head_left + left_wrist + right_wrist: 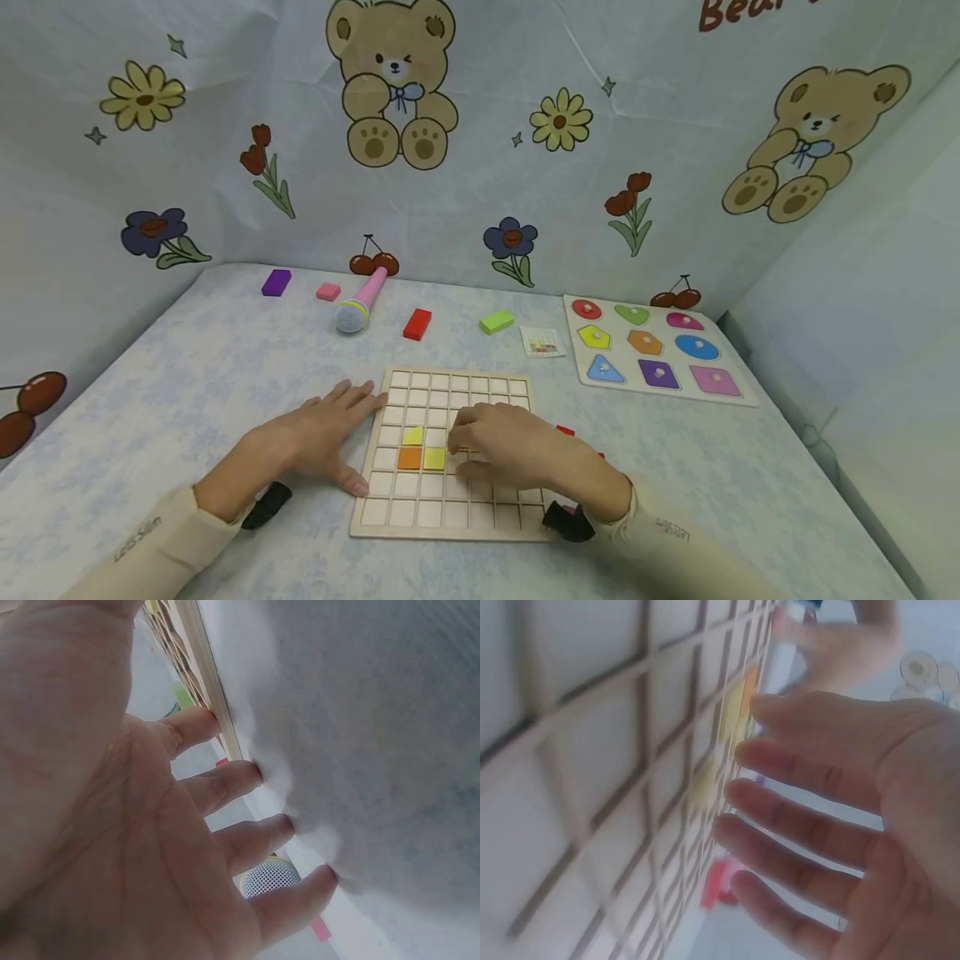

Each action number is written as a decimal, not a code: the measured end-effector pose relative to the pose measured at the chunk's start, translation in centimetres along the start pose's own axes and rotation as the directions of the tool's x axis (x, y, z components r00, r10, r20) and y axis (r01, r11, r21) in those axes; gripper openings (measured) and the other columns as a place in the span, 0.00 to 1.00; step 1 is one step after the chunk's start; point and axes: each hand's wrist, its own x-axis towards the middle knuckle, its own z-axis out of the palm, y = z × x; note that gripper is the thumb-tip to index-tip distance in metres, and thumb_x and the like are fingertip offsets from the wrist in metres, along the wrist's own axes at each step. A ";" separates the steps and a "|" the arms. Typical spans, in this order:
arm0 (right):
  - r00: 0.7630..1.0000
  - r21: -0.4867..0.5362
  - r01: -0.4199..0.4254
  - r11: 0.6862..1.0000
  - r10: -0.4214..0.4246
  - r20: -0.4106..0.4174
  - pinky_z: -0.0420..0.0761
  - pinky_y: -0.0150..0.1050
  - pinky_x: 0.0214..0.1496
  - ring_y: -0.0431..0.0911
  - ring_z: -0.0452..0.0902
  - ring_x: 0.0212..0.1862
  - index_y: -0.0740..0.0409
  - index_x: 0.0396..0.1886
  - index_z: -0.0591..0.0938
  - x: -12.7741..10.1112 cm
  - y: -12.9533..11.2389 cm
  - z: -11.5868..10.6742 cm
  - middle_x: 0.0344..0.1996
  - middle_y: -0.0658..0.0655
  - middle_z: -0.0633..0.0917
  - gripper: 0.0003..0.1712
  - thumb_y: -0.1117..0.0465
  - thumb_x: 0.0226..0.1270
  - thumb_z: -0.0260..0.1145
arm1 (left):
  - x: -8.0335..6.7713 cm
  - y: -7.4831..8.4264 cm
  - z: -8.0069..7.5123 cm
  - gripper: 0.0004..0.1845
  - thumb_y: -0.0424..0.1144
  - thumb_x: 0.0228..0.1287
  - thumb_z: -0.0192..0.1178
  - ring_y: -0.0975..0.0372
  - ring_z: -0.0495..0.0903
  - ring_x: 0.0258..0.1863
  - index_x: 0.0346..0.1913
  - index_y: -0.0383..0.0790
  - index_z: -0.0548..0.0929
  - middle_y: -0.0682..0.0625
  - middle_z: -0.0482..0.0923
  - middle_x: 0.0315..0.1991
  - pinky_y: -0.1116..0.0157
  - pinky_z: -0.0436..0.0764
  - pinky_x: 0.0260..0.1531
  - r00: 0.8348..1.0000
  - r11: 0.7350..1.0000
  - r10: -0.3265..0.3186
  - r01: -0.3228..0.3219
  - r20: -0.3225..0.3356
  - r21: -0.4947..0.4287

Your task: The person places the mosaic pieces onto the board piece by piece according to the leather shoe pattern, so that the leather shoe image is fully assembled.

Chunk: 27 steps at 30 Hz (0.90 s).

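A wooden grid board (405, 531) lies on the table. In its left-middle part sit an orange tile (409, 457), a yellow tile (434, 458) and another yellow piece (412, 436). My left hand (318, 437) is spread at the board's left edge, thumb and fingertips touching it. Over the middle of the grid hovers my right hand (517, 446), palm down, fingers bent loosely. The right wrist view shows the thumb apart from the fingers, nothing visibly pinched. There, a blurred yellow tile (703, 784) lies on the grid near the fingertips; the hand covers these cells in the head view.
Behind the board lie a toy microphone (363, 304), a purple block (277, 282), a pink block (327, 292), a red block (417, 324), a green block (497, 322) and a pattern card (542, 342). A shape puzzle (660, 350) lies back right. Red pieces (565, 431) peek out beside my right wrist.
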 end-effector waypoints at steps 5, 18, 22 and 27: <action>0.997 0.079 -0.076 0.994 0.078 -0.026 0.82 0.40 0.52 0.39 0.79 0.47 0.46 0.46 0.87 -2.1 2.6 0.2 0.47 0.45 0.84 0.11 0.51 0.67 0.70 | 0.2 0.1 0.0 0.66 0.66 0.39 0.75 0.35 0.43 0.78 0.80 0.43 0.54 0.36 0.45 0.80 0.30 0.51 0.70 1.000 1.000 -0.003 0.003 0.003 -0.006; 0.969 0.208 -0.246 0.947 0.247 0.020 0.79 0.34 0.38 0.40 0.76 0.37 0.48 0.44 0.87 -6.5 6.3 0.1 0.36 0.44 0.82 0.12 0.55 0.62 0.74 | 0.3 0.0 -0.1 0.67 0.66 0.39 0.76 0.35 0.43 0.78 0.79 0.43 0.54 0.36 0.46 0.80 0.30 0.51 0.69 1.000 1.000 0.007 -0.007 -0.011 -0.002; 0.963 0.225 -0.270 0.936 0.267 0.043 0.75 0.32 0.34 0.40 0.73 0.34 0.47 0.41 0.86 -7.8 6.8 0.2 0.30 0.43 0.78 0.11 0.54 0.60 0.76 | 0.3 0.1 -0.2 0.66 0.66 0.39 0.76 0.35 0.43 0.78 0.79 0.42 0.54 0.35 0.46 0.80 0.30 0.51 0.69 1.000 1.000 0.003 -0.003 -0.005 -0.005; 0.956 0.257 -0.294 0.921 0.284 0.077 0.78 0.32 0.37 0.39 0.74 0.35 0.45 0.40 0.86 -9.0 7.6 0.7 0.30 0.41 0.80 0.12 0.55 0.57 0.78 | 0.2 0.1 -0.1 0.66 0.66 0.39 0.76 0.35 0.43 0.78 0.79 0.43 0.54 0.36 0.46 0.80 0.30 0.51 0.70 1.000 1.000 -0.006 0.006 0.007 -0.014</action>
